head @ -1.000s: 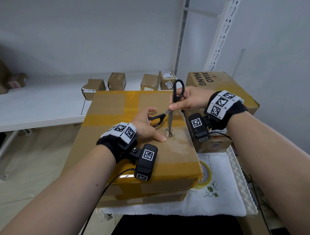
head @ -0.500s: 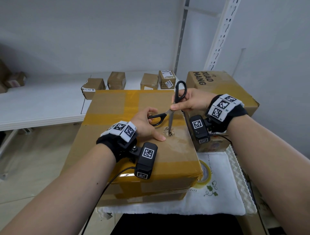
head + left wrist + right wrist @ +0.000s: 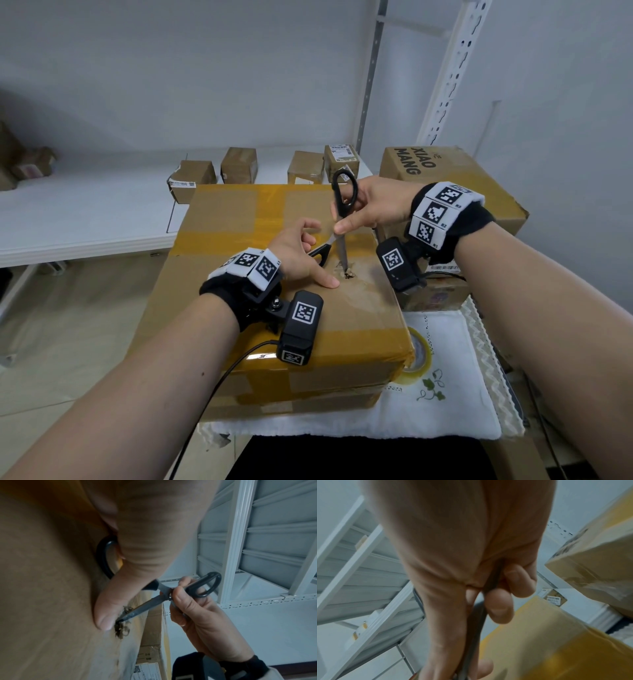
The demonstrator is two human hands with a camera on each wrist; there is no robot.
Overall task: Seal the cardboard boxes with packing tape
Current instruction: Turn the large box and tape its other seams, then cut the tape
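A large cardboard box [image 3: 239,222] striped with yellow-brown tape lies in front of me. Black-handled scissors [image 3: 342,246] stand splayed wide, one blade pointing down into a ragged hole [image 3: 347,272] in the box top. My right hand [image 3: 373,209] grips the upper handle loop and the pivot, which also shows in the left wrist view [image 3: 197,615]. My left hand [image 3: 298,250] rests on the box; its thumb [image 3: 120,595] presses flat beside the hole [image 3: 121,628]. Its fingers curl over the lower handle loop [image 3: 106,555]. A tape roll [image 3: 416,353] peeks out under the box's near right corner.
A second box [image 3: 455,178] printed XIAO MANG stands close on the right, behind my right wrist. Several small parcels [image 3: 239,164] sit on a white shelf [image 3: 85,212] beyond. A white embroidered cloth [image 3: 445,394] lies under the box. Perforated rack uprights [image 3: 448,68] rise at the back right.
My right hand has tipped the upper handle to the left, so the stabbing blade stands more upright. The tip stays in the hole. My left hand has not moved.
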